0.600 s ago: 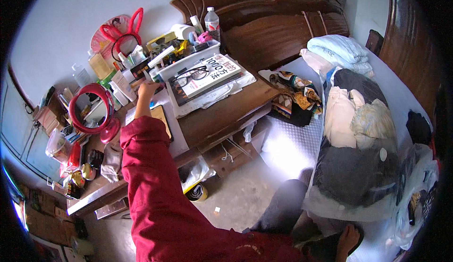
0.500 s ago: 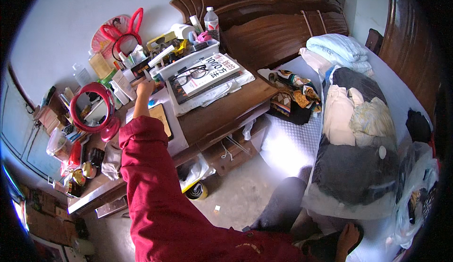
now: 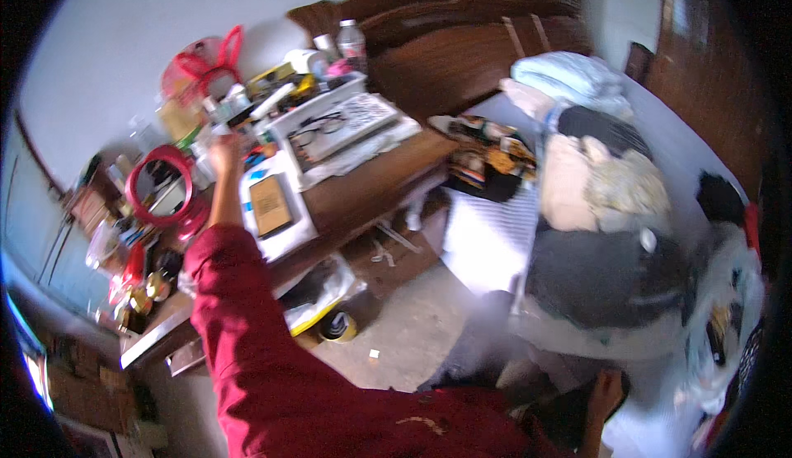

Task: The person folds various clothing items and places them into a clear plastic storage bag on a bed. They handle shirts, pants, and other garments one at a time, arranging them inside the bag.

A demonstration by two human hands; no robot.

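My left hand (image 3: 224, 155) reaches over the dressing table among small bottles and boxes, just right of a round red-framed mirror (image 3: 159, 187). Its fingers look closed; a small whitish thing shows at their tips, too blurred to name. Close to the wrist, a brown rectangular pad (image 3: 271, 205) lies on a white sheet (image 3: 302, 215). Down at the lower right, my right hand (image 3: 608, 389) is by the bed beside something dark, its fingers not clear. Black-rimmed glasses (image 3: 318, 131) rest on a book (image 3: 356, 117) to the right of my left hand.
A white bin (image 3: 356, 87) packed with bottles and tubes stands at the table's back. Below the table edge are a plastic bag (image 3: 323, 286) and a yellow tin (image 3: 338, 326). Clothes (image 3: 569, 182) and a folded blue quilt (image 3: 569, 79) lie on the bed.
My left hand has moved left, closer to the mirror, and the brown pad shows more fully. The whole view has shifted and blurred. My right hand stays by the bed.
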